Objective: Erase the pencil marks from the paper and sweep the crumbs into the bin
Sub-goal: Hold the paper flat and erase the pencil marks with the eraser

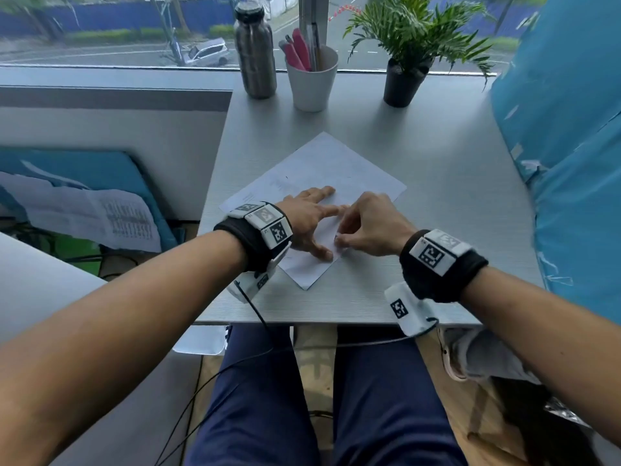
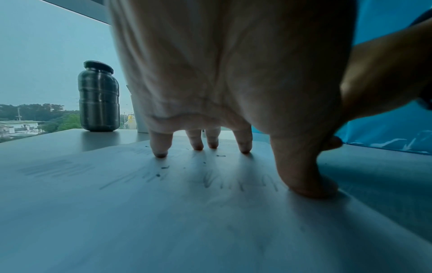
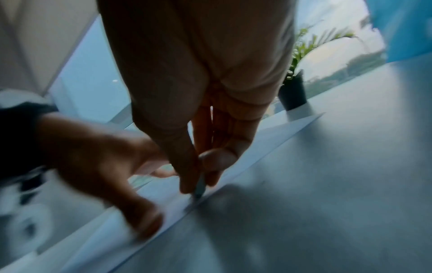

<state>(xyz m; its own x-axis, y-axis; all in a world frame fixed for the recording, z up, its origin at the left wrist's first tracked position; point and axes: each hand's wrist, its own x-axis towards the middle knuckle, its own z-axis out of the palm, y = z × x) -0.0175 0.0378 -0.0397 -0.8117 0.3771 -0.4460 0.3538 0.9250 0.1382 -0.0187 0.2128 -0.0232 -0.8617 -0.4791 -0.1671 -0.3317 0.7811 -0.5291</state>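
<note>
Fingers spread wide, the left hand [image 1: 307,220] presses flat on the white sheet of paper [image 1: 322,163], all 4 fingertips [image 2: 161,152] and the thumb planted on it, as the left wrist view shows. That paper lies turned like a diamond on the grey wood-grain desk [image 1: 453,203], its near corner pointing at the person. Faint grey pencil marks [image 2: 58,169] run across the sheet, and a few small dark eraser crumbs [image 2: 165,167] sit among them, close to the fingertips.

Right beside it, the right hand [image 1: 368,227] works with its fingers curled together, thumb and forefinger pinching a thin pale eraser [image 3: 199,188] (blurred, so its exact shape is hard to tell). Its tip touches the paper just at the sheet's right edge, next to the left thumb.

Both wrists carry black bands with white marker blocks [image 1: 268,227]. Along the far edge of the desk stand 3 things in a row: a dark steel bottle [image 1: 254,50], a white cup of pens [image 1: 312,80] and a green potted plant in a black pot [image 1: 408,55].
</note>
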